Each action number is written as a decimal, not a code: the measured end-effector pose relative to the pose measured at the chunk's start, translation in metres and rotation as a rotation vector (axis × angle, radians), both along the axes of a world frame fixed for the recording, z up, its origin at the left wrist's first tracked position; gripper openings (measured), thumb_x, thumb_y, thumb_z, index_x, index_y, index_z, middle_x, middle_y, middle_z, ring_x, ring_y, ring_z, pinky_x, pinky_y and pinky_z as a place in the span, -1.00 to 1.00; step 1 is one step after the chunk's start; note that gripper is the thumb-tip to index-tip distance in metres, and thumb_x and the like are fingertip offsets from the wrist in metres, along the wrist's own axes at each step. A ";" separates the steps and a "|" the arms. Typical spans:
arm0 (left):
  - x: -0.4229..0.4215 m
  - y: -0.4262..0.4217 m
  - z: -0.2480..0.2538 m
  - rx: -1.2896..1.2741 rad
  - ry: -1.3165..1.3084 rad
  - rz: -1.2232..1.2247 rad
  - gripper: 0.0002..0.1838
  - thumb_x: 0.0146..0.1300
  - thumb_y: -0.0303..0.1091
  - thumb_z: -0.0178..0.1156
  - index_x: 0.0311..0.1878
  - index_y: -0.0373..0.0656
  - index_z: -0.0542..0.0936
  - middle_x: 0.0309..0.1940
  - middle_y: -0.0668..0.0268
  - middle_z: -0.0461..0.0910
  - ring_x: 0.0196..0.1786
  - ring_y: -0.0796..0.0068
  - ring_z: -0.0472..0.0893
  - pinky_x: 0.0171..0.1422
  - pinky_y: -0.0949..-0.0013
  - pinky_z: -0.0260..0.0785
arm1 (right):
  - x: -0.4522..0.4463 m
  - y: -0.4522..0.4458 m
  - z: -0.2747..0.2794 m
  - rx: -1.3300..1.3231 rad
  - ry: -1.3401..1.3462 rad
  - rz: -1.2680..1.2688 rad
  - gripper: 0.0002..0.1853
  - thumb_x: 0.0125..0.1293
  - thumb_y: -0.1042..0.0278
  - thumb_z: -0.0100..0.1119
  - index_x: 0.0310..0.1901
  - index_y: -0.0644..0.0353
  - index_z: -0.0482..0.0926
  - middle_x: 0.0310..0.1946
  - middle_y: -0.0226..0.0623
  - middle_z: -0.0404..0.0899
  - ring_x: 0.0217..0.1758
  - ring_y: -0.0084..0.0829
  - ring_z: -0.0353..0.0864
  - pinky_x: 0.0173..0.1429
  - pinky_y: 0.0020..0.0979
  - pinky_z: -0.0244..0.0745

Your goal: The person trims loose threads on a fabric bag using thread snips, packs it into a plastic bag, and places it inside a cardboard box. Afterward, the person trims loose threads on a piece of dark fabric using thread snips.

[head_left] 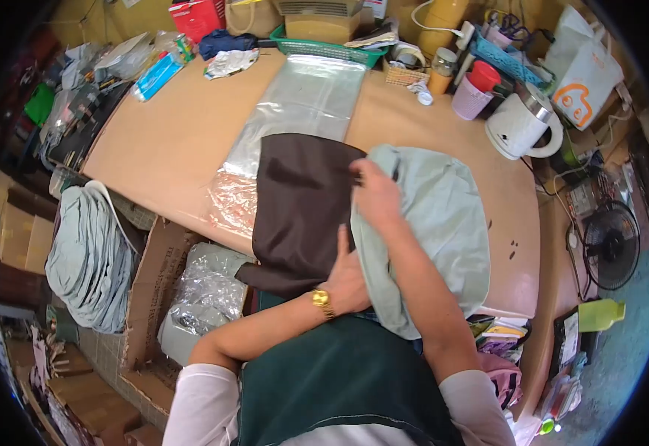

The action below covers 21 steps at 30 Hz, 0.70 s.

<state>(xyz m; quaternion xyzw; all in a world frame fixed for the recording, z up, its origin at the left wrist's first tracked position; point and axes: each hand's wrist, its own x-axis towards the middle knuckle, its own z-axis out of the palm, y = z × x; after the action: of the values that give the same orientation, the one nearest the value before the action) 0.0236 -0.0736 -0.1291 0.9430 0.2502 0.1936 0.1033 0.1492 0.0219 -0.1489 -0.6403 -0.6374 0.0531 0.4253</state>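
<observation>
A pale green cloth piece (443, 215) lies spread over the front of the table and hangs over its edge. Beside it, partly tucked under, is a dark brown, slightly shiny cloth (302, 201) whose lower corner droops over the edge. My right hand (376, 193) is closed on the pale green cloth's left border, where it meets the brown one. Lower down, my left hand (350, 279) rests at the same border, thumb stretched upward over the brown cloth. Its other fingers are hidden by the pale green cloth. A gold watch (321, 299) circles the left wrist.
Clear plastic sheeting (302, 97) runs across the table (168, 126) beneath the brown cloth. To the left hang folded pale green pieces (90, 256), near a cardboard box (146, 297) holding plastic-wrapped goods. A white kettle (514, 126), pink cup (472, 97) and fan (611, 241) stand right.
</observation>
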 end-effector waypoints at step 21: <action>-0.109 0.111 0.015 -0.845 -0.592 0.396 -0.41 0.35 -0.28 0.24 0.36 -0.30 0.32 0.09 0.08 0.56 -0.23 0.48 0.66 -0.23 0.45 0.55 | 0.012 0.022 0.068 -0.179 0.082 0.216 -0.73 0.24 0.23 0.29 -0.20 0.29 0.61 -0.30 -0.05 0.65 -0.16 -0.14 0.66 -0.03 -0.25 0.53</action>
<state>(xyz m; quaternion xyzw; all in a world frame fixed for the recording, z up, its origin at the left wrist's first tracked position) -0.0851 0.0372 -0.1143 0.6598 0.4388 0.3490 0.5002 0.1608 0.0442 -0.0811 -0.6006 -0.6776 0.1812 0.3839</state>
